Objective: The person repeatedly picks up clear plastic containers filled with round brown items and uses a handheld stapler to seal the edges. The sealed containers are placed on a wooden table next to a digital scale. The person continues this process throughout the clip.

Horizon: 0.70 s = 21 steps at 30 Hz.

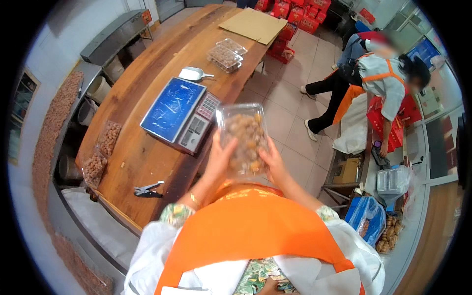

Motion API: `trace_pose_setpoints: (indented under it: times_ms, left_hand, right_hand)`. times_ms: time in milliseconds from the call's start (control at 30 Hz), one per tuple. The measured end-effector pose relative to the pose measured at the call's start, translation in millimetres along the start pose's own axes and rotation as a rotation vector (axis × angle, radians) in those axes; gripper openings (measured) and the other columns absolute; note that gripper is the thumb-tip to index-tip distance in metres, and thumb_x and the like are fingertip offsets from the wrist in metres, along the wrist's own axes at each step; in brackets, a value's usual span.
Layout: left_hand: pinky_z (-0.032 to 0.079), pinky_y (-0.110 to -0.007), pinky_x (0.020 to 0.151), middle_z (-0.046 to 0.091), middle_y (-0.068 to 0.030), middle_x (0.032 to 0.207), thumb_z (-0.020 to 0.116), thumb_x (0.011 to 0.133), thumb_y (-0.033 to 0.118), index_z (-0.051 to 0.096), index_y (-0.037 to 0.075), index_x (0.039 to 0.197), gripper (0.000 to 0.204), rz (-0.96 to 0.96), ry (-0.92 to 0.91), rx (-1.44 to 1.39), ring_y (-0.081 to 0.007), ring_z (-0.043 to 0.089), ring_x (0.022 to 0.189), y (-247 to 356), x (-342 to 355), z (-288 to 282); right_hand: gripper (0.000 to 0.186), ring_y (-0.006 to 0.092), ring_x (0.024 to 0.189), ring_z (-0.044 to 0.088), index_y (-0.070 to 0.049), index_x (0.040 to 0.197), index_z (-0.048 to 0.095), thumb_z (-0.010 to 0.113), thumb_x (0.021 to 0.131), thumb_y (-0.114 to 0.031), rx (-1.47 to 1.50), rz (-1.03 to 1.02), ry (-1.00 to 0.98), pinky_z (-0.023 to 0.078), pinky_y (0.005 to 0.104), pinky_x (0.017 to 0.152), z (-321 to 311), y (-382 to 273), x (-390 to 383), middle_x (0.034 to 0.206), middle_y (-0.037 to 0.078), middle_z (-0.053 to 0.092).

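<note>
Between my two hands is a clear plastic box [242,140] filled with small brown and orange pieces, which look like nuts or dried fruit. My left hand [222,153] grips its left side, and my right hand [273,160] grips the right side near the lower corner. The box is held up in front of my orange apron, beside the table edge. Close to it on the wooden table stands a weighing scale [173,109] with a blue plate and a keypad. A white scoop [194,73] lies just beyond the scale.
Several filled clear boxes [227,55] and a cardboard sheet [253,24] lie farther up the table. Bags of brown pieces [94,167] and scissors [148,189] are at left. On the right, a person [378,73] bends over a red box [386,125]. Empty clear containers [391,182] stand nearby.
</note>
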<state>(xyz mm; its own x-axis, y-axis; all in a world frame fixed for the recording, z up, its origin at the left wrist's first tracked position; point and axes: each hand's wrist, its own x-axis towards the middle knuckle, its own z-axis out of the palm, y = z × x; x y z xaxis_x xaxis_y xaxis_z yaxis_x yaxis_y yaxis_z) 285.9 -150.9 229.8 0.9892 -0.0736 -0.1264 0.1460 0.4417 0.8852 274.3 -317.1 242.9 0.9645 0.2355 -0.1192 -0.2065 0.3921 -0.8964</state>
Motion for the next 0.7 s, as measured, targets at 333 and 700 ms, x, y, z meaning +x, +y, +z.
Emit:
trace_pose_setpoints:
  times_ms: [333,700]
  left_hand:
    - [0.04,-0.044,0.09,0.043,-0.0069,0.121,0.049,0.086,0.035,0.02,0.013,0.134,0.059,-0.136,0.025,-0.215,-0.0255,0.046,0.109,-6.7,177.2,17.1]
    - [0.045,-0.047,0.078,0.027,-0.0158,0.129,0.057,0.079,0.042,0.024,0.015,0.13,0.066,-0.595,0.233,-0.455,-0.0325,0.043,0.105,-85.0,319.4,-46.2]
  right_hand:
    - [0.059,0.0201,0.113,0.044,-0.014,0.135,0.022,0.054,0.085,-0.016,0.41,0.11,-0.062,0.039,0.0359,0.093,-80.1,-37.8,180.9,0.125,0.005,0.043]
    - [0.064,0.0195,0.103,0.049,-0.022,0.136,0.023,0.058,0.083,-0.017,-0.014,0.342,0.217,0.044,0.0379,0.083,-210.3,-40.2,392.9,0.121,0.004,0.046]
